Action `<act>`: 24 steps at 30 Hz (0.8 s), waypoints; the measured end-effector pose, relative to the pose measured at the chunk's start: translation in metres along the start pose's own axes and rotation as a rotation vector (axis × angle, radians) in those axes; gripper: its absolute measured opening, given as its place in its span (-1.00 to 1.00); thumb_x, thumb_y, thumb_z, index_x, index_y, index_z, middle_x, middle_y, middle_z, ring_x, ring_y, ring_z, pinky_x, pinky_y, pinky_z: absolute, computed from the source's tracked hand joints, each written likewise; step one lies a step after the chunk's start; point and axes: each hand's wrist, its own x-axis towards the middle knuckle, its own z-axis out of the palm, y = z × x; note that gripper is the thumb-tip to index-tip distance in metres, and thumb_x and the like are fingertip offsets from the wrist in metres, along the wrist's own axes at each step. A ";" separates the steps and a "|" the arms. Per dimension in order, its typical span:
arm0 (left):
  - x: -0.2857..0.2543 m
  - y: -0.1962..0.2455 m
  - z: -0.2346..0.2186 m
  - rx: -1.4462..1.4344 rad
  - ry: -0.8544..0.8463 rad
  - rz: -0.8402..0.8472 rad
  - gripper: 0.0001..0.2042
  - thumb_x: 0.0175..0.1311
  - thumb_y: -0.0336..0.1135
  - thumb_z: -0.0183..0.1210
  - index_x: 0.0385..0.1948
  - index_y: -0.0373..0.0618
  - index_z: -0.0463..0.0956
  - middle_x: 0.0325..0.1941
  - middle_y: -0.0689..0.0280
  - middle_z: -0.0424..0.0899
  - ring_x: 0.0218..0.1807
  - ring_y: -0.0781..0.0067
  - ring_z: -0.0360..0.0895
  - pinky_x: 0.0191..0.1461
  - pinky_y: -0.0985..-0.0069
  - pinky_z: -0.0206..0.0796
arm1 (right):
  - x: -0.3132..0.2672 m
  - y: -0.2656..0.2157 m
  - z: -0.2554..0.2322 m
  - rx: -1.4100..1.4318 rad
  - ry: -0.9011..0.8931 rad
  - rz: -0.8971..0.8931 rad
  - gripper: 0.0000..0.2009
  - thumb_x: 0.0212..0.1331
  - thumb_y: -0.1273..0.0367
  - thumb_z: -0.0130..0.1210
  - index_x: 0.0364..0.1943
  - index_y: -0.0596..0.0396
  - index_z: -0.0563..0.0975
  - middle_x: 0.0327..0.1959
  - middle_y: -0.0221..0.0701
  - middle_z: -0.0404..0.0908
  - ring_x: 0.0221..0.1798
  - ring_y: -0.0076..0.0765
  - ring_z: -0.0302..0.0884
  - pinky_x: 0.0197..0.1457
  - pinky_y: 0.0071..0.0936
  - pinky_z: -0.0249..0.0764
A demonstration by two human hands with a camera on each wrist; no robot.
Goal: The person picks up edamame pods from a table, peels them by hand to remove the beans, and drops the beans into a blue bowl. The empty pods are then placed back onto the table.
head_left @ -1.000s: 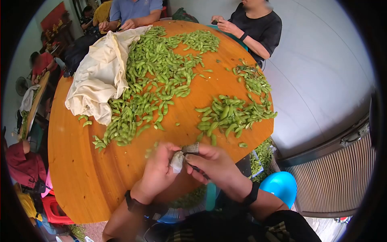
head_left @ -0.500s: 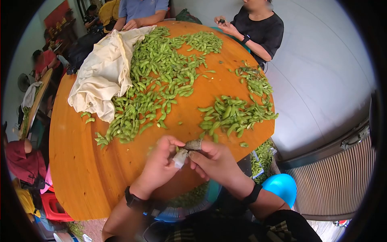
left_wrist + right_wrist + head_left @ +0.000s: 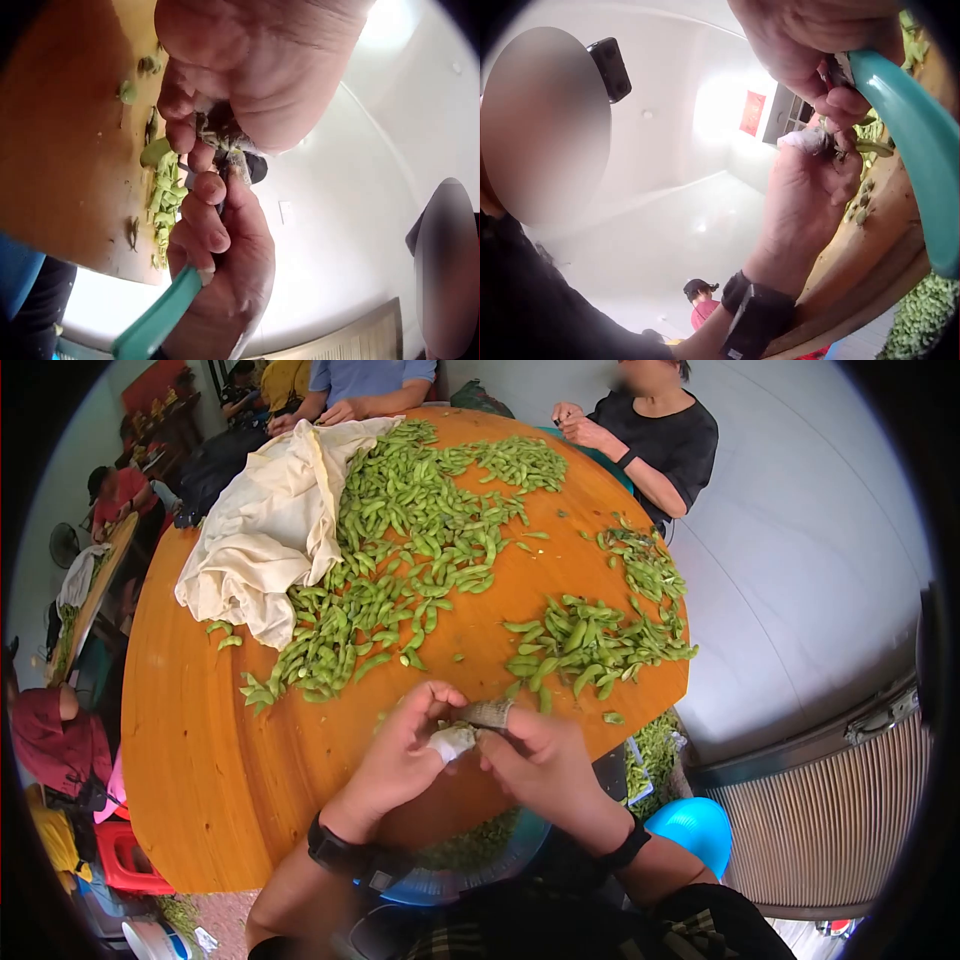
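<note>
Pinching a green pod (image 3: 875, 148) that juts endwise from our left hand (image 3: 402, 758), we grip a teal handle (image 3: 915, 135) in our right hand (image 3: 543, 753), just beside it.

No text, label, brand, number or sign could be read. On the red sheet (image 3: 753, 112) beyond the table (image 3: 200, 760), any lettering was too blurred to be made out; likewise, the pale patch (image 3: 735, 353) on the black wrist device (image 3: 761, 319) beside the table could not be deciphered.
</note>
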 end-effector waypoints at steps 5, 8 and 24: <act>0.002 -0.007 -0.003 0.075 0.031 -0.025 -0.69 0.25 -0.52 0.06 0.02 -0.13 0.29 -0.14 0.41 0.47 -0.27 0.74 0.42 -0.30 0.72 0.33 | 0.003 0.002 0.003 -0.048 0.011 -0.082 -0.89 0.25 0.48 0.05 -0.21 0.16 0.57 -0.55 -0.53 0.53 -0.54 -0.76 0.34 -0.52 -0.65 0.26; 0.000 -0.003 -0.005 0.098 0.038 -0.047 -0.70 0.27 -0.47 0.09 0.02 -0.10 0.32 -0.18 0.44 0.49 -0.41 0.78 0.41 -0.40 0.76 0.29 | 0.004 0.001 0.000 0.048 0.030 0.024 -0.87 0.27 0.46 0.04 -0.18 0.13 0.57 -0.54 -0.54 0.53 -0.58 -0.76 0.34 -0.56 -0.67 0.26; 0.003 -0.007 -0.004 -0.100 0.033 -0.105 -0.72 0.36 -0.46 0.06 0.09 -0.20 0.48 -0.25 0.39 0.62 -0.40 0.61 0.60 -0.33 0.69 0.45 | 0.032 -0.012 -0.025 0.182 0.098 0.058 -0.87 0.32 0.44 -0.03 -0.22 0.17 0.54 -0.56 -0.52 0.52 -0.68 -0.73 0.35 -0.67 -0.72 0.24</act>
